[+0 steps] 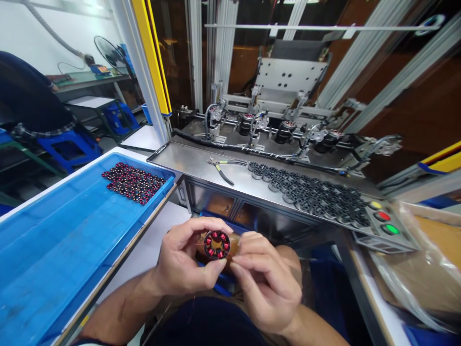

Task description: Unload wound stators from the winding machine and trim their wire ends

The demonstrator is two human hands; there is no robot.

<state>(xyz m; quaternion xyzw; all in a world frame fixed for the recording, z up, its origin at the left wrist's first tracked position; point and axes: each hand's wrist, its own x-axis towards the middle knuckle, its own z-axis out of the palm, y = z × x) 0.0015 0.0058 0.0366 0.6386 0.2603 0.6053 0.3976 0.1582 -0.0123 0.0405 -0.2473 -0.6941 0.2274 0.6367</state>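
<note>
A round motor stator with red wire coils inside a black ring is held up in front of my lap, its face turned to me. My left hand grips it by the rim, thumb below and index finger above. Just right of the ring, my right hand is closed in a pinch between thumb and forefinger on a thin red wire coming off the stator. Another fine wire end sticks out on the left side, near my left fingers.
On the left, a blue tray holds many wound stators. Cutting pliers and rows of black stators lie on the metal ledge. Behind is a winding machine; push buttons sit right. A person is far left.
</note>
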